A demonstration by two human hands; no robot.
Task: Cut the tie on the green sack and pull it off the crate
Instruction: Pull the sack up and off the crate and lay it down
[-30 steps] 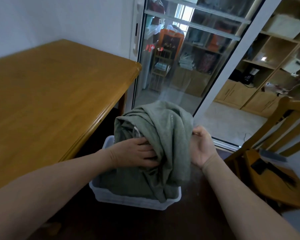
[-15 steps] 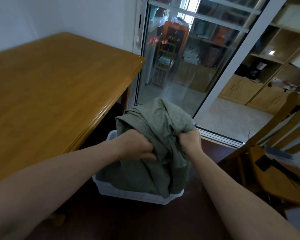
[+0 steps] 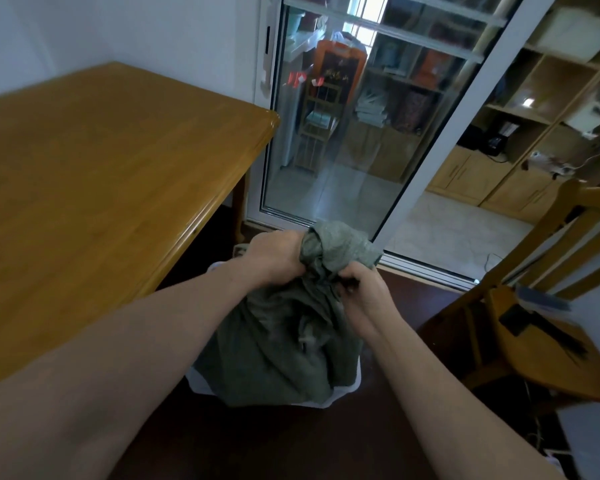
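A green sack (image 3: 278, 351) covers a white plastic crate (image 3: 340, 398) on the dark floor, with only parts of the crate's rim showing. The sack's top is gathered into a bunch (image 3: 336, 247). My left hand (image 3: 274, 258) grips the gathered neck from the left. On the right side of the neck, my right hand (image 3: 364, 292) pinches the fabric, and a small dark thing shows at its fingertips; I cannot tell what it is. No tie is clearly visible.
A wooden table (image 3: 101, 188) fills the left, its corner close to the sack. A glass sliding door (image 3: 361, 126) stands behind. A wooden chair (image 3: 548, 341) at the right carries dark objects on its seat. Shelving (image 3: 548, 98) lines the back right.
Both hands have closed in on the sack's top and bunched it into a tight neck; a second ago they lay loosely on its sides. The camera has tilted down.
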